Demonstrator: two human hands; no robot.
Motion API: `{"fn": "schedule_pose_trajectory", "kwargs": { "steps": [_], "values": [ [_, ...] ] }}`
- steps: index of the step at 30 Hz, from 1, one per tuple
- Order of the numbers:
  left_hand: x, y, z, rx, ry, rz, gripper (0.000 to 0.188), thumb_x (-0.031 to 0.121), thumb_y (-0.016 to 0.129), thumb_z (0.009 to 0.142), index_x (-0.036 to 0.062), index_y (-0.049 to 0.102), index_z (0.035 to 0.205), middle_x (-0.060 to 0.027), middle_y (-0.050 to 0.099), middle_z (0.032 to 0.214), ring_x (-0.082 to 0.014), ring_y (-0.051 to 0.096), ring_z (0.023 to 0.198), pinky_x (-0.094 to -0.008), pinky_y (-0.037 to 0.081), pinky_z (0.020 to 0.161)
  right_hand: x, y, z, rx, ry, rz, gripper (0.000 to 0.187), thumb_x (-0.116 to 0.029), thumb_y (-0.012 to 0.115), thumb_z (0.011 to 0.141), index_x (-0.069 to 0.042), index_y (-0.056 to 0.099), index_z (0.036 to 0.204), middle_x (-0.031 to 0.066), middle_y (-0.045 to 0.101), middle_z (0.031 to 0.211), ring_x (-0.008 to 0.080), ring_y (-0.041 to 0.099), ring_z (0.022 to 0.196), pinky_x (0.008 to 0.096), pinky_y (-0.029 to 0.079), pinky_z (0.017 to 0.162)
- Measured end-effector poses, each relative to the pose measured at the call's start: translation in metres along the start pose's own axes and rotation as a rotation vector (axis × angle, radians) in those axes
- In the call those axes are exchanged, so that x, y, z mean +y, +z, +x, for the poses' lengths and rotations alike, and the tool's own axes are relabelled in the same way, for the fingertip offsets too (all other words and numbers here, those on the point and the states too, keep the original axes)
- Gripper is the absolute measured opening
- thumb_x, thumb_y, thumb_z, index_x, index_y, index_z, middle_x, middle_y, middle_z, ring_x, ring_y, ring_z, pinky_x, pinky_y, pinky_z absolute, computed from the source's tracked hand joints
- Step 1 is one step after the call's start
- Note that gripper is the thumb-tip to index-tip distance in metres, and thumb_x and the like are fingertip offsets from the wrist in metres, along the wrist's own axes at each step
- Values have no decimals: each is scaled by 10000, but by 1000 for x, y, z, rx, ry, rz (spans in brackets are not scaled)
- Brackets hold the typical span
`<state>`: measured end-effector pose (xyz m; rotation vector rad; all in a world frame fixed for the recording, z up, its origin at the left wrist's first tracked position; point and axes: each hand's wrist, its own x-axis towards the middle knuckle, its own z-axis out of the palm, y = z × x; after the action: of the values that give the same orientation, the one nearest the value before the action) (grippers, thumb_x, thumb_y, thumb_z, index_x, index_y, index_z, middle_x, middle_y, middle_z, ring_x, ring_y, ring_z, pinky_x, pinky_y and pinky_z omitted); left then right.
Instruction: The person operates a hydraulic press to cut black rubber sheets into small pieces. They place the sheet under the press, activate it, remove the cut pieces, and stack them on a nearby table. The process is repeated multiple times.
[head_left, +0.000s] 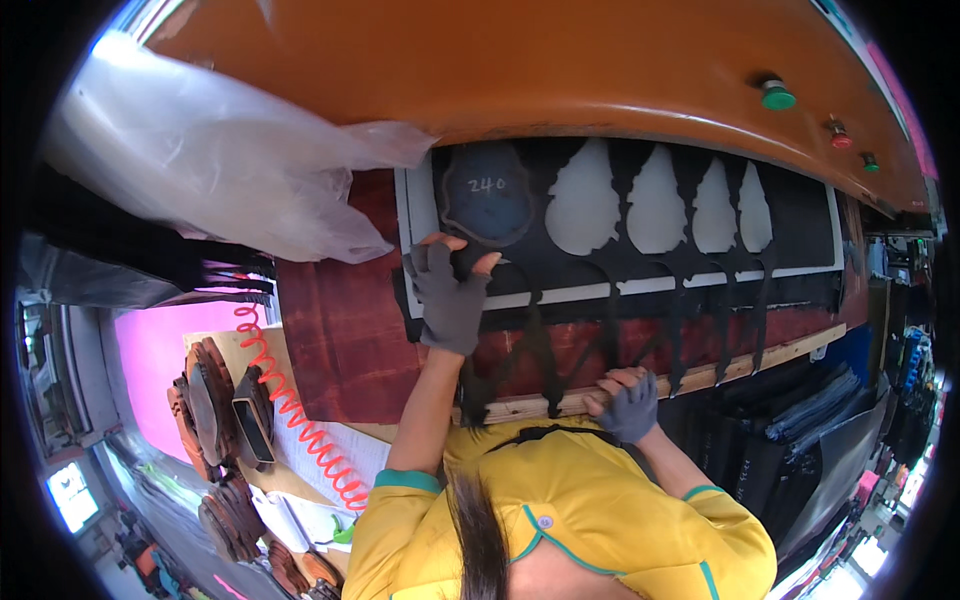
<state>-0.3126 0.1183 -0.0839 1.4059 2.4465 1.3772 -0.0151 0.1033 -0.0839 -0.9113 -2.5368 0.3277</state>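
A dark cutting die (pixel 487 205), rounded and with chalk marks on it, lies at the left end of a black sheet (pixel 625 262). Several pear-shaped openings in that sheet show a pale board (pixel 582 205) beneath. My left hand (pixel 450 300), in a grey fingerless glove, has its bent thumb and index finger at the die's lower edge, closed around a dark part there. Ragged black strips (pixel 540 350) hang from the sheet toward me. My right hand (pixel 628 405), gloved alike, is curled at the wooden front edge (pixel 700 378); anything inside its fingers is hidden.
An orange machine beam (pixel 500 70) with green and red buttons spans above the reddish bed (pixel 345 320). Clear plastic film (pixel 230 140) drapes at left. A red coiled hose (pixel 300 420) crosses a side table holding several dies (pixel 210 400). Black sheets (pixel 790 440) are stacked at right.
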Motion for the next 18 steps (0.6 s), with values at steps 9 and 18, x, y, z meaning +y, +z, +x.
{"fn": "schedule_pose_trajectory", "kwargs": {
  "steps": [9,18],
  "values": [
    [79,13,12,110,524,65,406,250,748,828,72,553,1136,-182,516,1256,-360,521,1139,-482,401,956,13,29,40,115,2,37,177,-308,741,768,-150,667,795,-12,608,875,234,542,907,415,437,816],
    [240,91,102,453,1402,637,548,413,618,865,169,495,1340,-36,436,1444,-210,394,1355,-520,285,1071,4,58,65,290,-4,-56,279,-371,681,804,-134,594,684,20,581,789,252,557,865,414,448,783]
  ]
}}
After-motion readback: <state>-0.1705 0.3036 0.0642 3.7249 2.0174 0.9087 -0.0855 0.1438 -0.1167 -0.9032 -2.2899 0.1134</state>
